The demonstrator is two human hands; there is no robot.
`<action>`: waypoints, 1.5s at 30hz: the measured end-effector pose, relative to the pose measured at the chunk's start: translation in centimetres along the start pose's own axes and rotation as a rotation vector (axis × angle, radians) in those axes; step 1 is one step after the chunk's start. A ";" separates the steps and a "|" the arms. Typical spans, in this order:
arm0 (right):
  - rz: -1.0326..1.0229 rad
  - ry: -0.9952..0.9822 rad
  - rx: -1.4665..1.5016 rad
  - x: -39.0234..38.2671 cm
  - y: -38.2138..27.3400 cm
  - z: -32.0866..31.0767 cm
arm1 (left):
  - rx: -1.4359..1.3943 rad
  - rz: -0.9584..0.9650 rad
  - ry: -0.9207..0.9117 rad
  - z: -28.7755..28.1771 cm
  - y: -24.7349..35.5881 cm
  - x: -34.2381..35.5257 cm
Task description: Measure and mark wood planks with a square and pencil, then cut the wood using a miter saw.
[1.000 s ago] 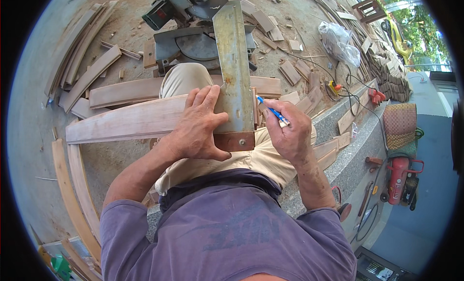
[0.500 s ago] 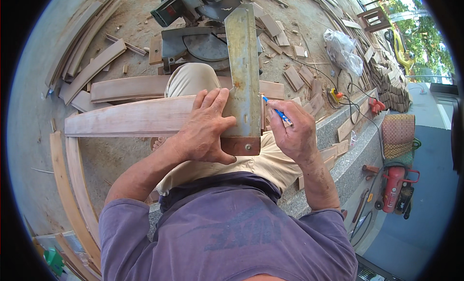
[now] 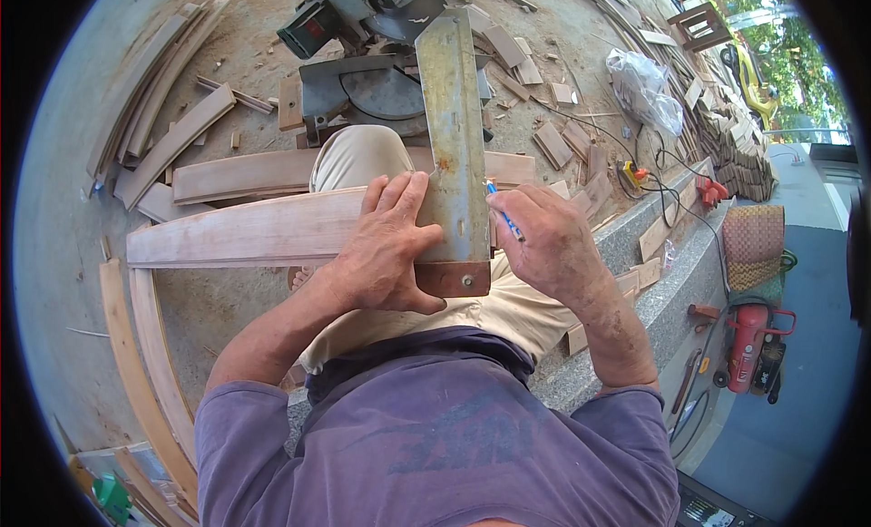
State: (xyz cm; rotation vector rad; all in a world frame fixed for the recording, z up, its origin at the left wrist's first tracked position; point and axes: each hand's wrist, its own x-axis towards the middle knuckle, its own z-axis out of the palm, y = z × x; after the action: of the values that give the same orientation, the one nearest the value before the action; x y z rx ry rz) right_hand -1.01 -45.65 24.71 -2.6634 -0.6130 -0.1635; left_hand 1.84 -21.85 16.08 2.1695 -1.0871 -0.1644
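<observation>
the board (image 3: 245, 232), pale reddish-brown with a curved upper edge and a ridged lower edge, lies crosswise in front of the torso, above the person's legs. the left hand (image 3: 386, 241) rests on it, fingers spread, index finger on the square. the metal square (image 3: 458, 137) is already set across the board; its blade is scuffed and rust-stained. the blue pencil (image 3: 511, 224) is at the blade's right edge, gripped between thumb and fingers of the right hand (image 3: 553, 237). marking appears incomplete; a finished line cannot be made out.
</observation>
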 end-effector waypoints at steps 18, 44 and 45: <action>0.945 0.014 1.501 -10.3 -1.7 5.2 | 0.040 -0.049 -0.126 -0.3 1.4 0.7; 1.038 1.048 1.346 -28.1 4.7 2.5 | 0.379 -0.525 -0.268 -6.2 -10.1 -10.9; 1.086 1.077 1.337 -28.8 4.6 3.0 | 0.442 -0.495 -0.252 -6.3 -10.7 -11.0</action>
State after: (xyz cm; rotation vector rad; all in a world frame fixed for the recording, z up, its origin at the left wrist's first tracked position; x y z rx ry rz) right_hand -24.75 -59.56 14.54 -1.0074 0.8150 -0.5356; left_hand 4.37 -5.97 12.03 2.8558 -0.7390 -0.4673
